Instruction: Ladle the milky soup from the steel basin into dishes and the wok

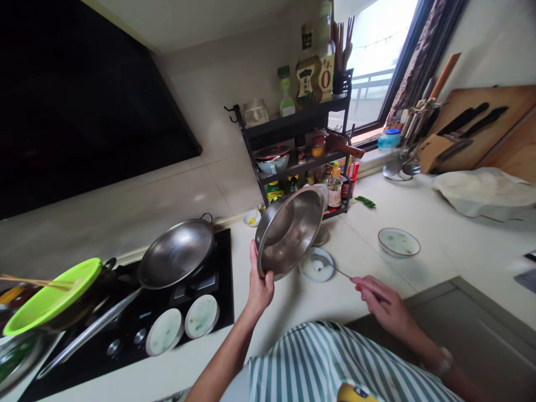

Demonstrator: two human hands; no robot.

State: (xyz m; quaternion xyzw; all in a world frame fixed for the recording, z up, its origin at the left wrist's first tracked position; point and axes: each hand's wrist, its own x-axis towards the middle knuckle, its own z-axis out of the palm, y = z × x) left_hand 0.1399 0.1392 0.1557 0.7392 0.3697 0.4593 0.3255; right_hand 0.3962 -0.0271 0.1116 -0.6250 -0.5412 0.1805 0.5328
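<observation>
My left hand (260, 282) grips the rim of a stainless steel bowl (293, 229), tilted on its side above the counter. My right hand (383, 301) is closed around the thin handle of a metal spoon (342, 273). The spoon's head rests in a small white bowl (310, 272) just right of and below the steel bowl. Some pale content shows in that small bowl, too unclear to name. Farther right stands another bowl (398, 242) holding pale liquid with green bits.
A wok (178, 254) sits on the black stove (224, 268), near two round dishes (164, 331) with green bits. At the far left is a lime-green basket (54, 296) with chopsticks across it. A rack (293, 120) of bottles stands behind; a knife block (435, 149) is back right.
</observation>
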